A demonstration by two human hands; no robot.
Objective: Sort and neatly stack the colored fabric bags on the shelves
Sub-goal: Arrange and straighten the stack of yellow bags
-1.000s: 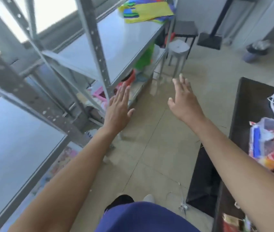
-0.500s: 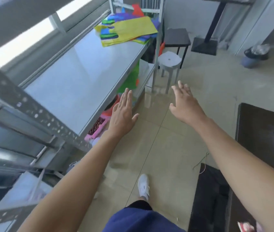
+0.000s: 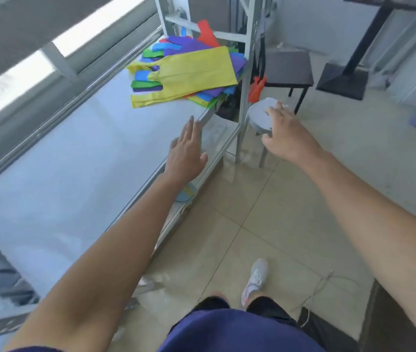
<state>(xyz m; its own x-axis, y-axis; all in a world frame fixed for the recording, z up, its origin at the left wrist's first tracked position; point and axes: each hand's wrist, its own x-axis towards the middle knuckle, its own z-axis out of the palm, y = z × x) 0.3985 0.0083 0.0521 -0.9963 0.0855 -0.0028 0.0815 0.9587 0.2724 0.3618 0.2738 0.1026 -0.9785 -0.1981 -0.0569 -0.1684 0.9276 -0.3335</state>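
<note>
Fabric bags [image 3: 194,69], matte, on glossy metal shelf [image 3: 74,161]; left hand [image 3: 185,153] straight-fingered, right hand [image 3: 285,134] relaxed, both empty.

metal, cloth and tile: how the surfaces look

the shelf [image 3: 74,174] is smooth sheet metal, pale grey with a soft, hazy sheen. its upright post [image 3: 245,72] is grey metal punched with holes. the yellow bag [image 3: 196,69] and the pile of colored bags [image 3: 176,43] under it look like thin matt cloth. the floor [image 3: 290,199] is glossy beige tile with faint reflections. the round stool [image 3: 259,115] looks like matt grey plastic. the shoe [image 3: 256,275] is pale woven cloth.
</note>
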